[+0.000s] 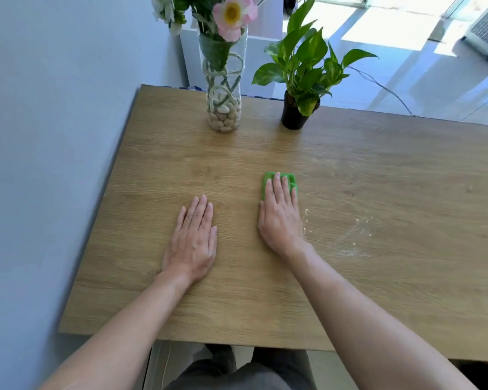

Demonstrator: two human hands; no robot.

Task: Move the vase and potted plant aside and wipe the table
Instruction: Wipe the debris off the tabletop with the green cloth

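**Two flat hands, cloth half hidden**

Your left hand (192, 241) lies open on the wooden table (378, 170); your right hand (280, 213) presses flat on a green cloth (279, 178), covering most of it. Glass vase (224, 88) and potted plant (302, 80) stand at the far edge, flowers cut off above.

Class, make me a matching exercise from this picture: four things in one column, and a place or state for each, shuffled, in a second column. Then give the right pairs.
Things:
1. glass vase
2. potted plant
3. green cloth
4. left hand

Places or states:
A. flat on the bare table, holding nothing
B. pinned under the right hand
C. in a black pot, right of the vase
D. holds pebbles and flowers

Pairs: 1-D, 2-C, 3-B, 4-A
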